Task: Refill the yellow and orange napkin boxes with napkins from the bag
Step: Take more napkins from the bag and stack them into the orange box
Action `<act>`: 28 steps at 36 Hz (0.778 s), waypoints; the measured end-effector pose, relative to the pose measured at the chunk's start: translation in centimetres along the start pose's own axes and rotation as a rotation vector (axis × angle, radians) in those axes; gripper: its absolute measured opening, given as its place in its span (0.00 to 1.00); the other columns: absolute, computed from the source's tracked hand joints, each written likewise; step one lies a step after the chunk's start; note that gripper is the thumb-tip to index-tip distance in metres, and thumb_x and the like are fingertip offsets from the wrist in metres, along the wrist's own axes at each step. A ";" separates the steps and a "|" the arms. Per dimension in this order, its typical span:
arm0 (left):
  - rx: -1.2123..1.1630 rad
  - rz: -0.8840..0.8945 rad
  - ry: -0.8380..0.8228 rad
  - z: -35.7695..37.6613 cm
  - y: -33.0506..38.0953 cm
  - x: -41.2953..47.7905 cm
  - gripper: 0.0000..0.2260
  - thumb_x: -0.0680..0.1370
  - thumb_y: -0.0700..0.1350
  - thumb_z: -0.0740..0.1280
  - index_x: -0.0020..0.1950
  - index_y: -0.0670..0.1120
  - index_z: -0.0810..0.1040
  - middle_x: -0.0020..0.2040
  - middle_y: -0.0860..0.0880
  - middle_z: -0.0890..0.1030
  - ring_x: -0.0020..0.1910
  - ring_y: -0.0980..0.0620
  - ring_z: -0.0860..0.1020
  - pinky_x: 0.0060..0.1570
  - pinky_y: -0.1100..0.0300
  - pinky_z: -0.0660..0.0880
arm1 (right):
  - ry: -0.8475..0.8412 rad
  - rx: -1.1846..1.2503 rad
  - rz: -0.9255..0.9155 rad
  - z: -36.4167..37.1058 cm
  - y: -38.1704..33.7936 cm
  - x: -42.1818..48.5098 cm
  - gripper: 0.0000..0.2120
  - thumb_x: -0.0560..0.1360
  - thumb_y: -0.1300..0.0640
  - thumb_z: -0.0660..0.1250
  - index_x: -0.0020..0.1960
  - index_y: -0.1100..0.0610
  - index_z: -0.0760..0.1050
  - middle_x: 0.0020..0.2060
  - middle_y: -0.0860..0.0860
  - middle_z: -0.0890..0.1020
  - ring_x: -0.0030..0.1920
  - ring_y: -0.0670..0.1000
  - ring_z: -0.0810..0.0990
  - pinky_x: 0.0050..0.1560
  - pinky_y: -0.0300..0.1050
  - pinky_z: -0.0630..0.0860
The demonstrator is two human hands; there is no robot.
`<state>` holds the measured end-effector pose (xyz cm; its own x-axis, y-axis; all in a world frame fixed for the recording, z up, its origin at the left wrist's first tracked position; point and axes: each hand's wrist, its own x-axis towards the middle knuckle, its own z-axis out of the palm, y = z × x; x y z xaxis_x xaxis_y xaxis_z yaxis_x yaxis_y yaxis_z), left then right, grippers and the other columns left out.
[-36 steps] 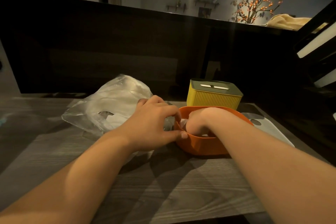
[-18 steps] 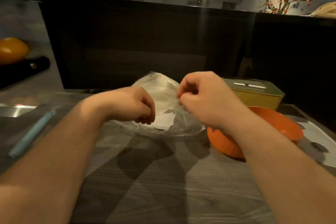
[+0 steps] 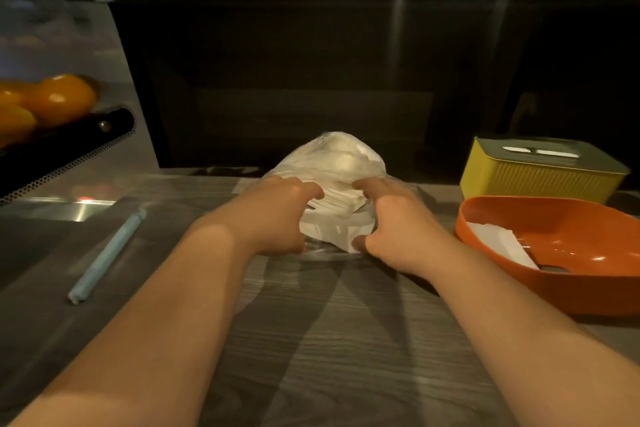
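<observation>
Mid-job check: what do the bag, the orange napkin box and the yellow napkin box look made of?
Bag: thin clear plastic film, crinkled and shiny; the napkins show through. Orange napkin box: likely moulded plastic, glossy; bright highlights on its inner wall. Yellow napkin box: probably plastic, matte ribbed wall; its dark lid material is unclear.

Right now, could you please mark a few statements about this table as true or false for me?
1. The left hand and right hand both grip the napkin stack at the mouth of the bag. True.
2. The yellow box has its lid off. False: the lid is on.
3. The orange box is empty. False: a few napkins lie in it.
4. A blue pen lies on the table, left of the arms. True.
</observation>
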<state>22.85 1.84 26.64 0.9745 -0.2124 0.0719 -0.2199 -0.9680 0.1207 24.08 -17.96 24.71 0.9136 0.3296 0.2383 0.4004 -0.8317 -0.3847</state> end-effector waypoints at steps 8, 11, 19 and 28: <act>-0.032 -0.049 -0.031 0.6 0.8 0.2 0.29 0.75 0.46 0.71 0.76 0.56 0.67 0.71 0.51 0.72 0.67 0.49 0.72 0.62 0.54 0.74 | 0.013 -0.019 0.023 1.1 -0.6 0.1 0.23 0.74 0.44 0.71 0.67 0.46 0.73 0.62 0.49 0.76 0.62 0.52 0.73 0.60 0.51 0.76; -0.079 -0.062 -0.093 1.3 1.2 0.5 0.30 0.76 0.47 0.70 0.76 0.58 0.66 0.73 0.52 0.71 0.69 0.49 0.71 0.65 0.53 0.73 | -0.103 -0.051 0.049 1.3 -0.4 -0.1 0.28 0.73 0.42 0.71 0.71 0.45 0.70 0.65 0.51 0.75 0.63 0.53 0.74 0.62 0.53 0.76; -0.034 -0.012 -0.139 1.3 1.6 0.5 0.25 0.75 0.52 0.68 0.72 0.63 0.70 0.66 0.54 0.73 0.66 0.50 0.70 0.68 0.44 0.70 | -0.209 -0.075 -0.021 0.2 -0.6 -0.5 0.29 0.69 0.45 0.72 0.68 0.41 0.68 0.58 0.46 0.75 0.59 0.51 0.73 0.60 0.54 0.76; -0.196 0.031 -0.032 1.0 1.5 0.2 0.06 0.80 0.49 0.65 0.51 0.55 0.82 0.50 0.55 0.79 0.49 0.55 0.77 0.53 0.49 0.78 | -0.235 0.014 -0.036 -0.3 0.2 -1.2 0.30 0.70 0.47 0.71 0.69 0.43 0.66 0.58 0.43 0.76 0.58 0.48 0.75 0.57 0.51 0.76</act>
<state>22.78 0.19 25.84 0.9674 -0.2487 0.0477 -0.2510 -0.9171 0.3096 23.08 -18.65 24.67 0.8897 0.4549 0.0386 0.4321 -0.8118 -0.3929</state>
